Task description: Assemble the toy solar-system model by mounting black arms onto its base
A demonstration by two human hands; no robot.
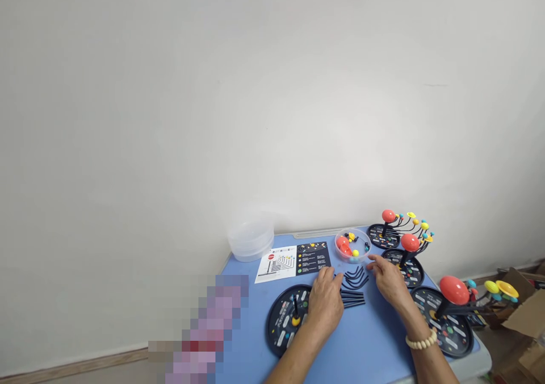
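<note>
Below, blue surface [349, 350] carrying a black base [278, 321] beside the left hand [326, 297], loosely curled, hold unclear. Right hand [388, 279] partly open, nothing visible in it, near the tub [363, 255]; black rods [355, 300] lie between both hands.

black base [279, 311]: smooth plastic | red ball [453, 290]: glossy plastic | leaflet [293, 262]: paper | wall [272, 117]: matt

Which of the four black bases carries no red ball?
The leftmost base, by the left hand: its post is bare; the other three hold red balls.
</note>
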